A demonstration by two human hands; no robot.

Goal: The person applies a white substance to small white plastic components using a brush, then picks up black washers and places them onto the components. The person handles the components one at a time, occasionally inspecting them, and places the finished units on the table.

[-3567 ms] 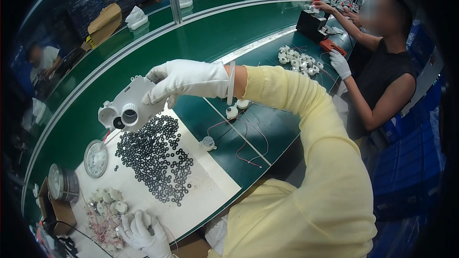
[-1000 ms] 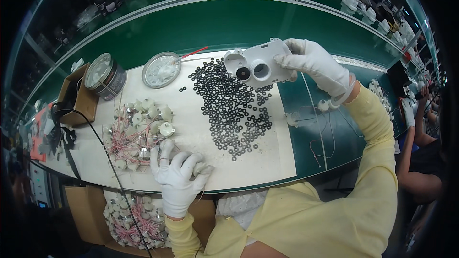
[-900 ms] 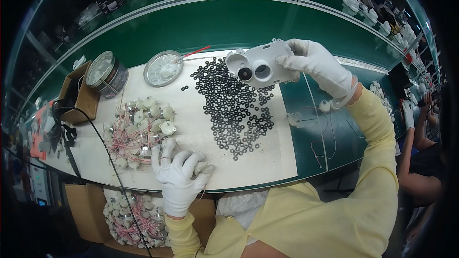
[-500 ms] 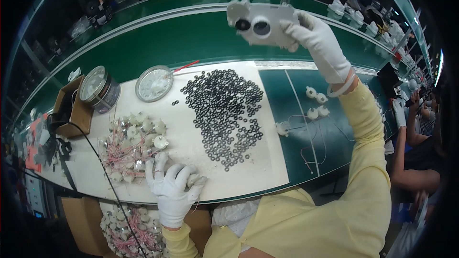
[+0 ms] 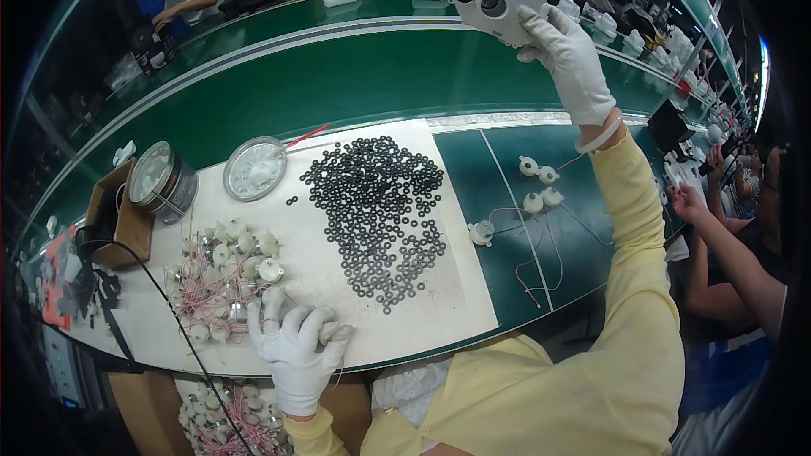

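Observation:
Raised over the far green surface, my right hand (image 5: 570, 55) in a white glove grips the right end of a white plastic housing (image 5: 513, 0). A black ring sits in one round opening of the housing, beside a second round opening. My left hand (image 5: 296, 359), gloved too, is closed low over the near edge of the white worktop. Its thumb and fingers pinch a small whitish motor (image 5: 328, 335), mostly hidden, with a thin wire hanging below. Just beyond it lies a heap of small white motors (image 5: 224, 274) with pink wires. Many black rubber rings (image 5: 372, 211) spread to the right.
An open tin (image 5: 165, 181), a round dish (image 5: 255, 169) with a red stick and a cardboard box (image 5: 127, 219) stand at left. A black cable crosses the heap. More motors (image 5: 541, 200) lie on the green mat. Co-workers sit right and far left.
My right hand has lifted the housing farther up and to the right, tilting it. The left hand keeps its pinch near the heap. The whole view has shifted slightly.

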